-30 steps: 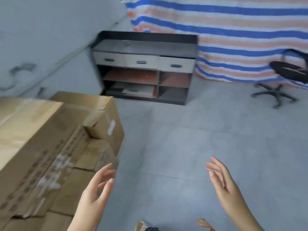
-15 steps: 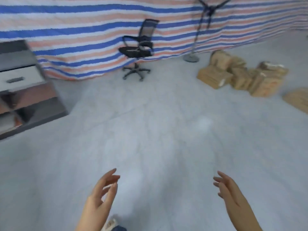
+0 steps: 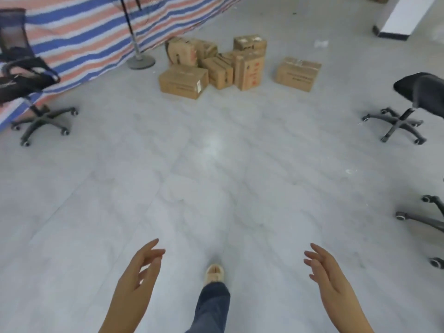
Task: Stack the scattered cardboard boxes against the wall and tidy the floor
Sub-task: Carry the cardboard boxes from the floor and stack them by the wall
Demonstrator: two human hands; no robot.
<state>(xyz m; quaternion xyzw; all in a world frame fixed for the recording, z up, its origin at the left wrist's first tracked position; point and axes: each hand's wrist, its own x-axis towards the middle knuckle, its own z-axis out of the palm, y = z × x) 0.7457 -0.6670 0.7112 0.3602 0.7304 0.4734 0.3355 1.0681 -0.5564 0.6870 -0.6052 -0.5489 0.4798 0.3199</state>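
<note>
A cluster of cardboard boxes sits on the grey floor at the far side of the room, just in front of a striped blue, white and orange tarp that hangs as a backdrop. The nearest of the cluster, a low wide box, lies at the front left; behind it other boxes lean and press against each other, one tall box standing upright with red print on its face, and a small box perched higher at the back. One separate box stands a little apart to the right of the group. All look closed; what they hold cannot be told. A pole on a round base stands just left of the boxes, against the tarp. A black office chair is at the left by the tarp, a second chair is at the right, and the wheeled legs of a third chair reach in from the right edge. The stretch of floor between the person and the boxes lies between these chairs. Low in the view, the left hand and right hand are held out in front, apart, fingers loosely spread and holding nothing. Between them a foot in a light slipper and a dark trouser leg show.
</note>
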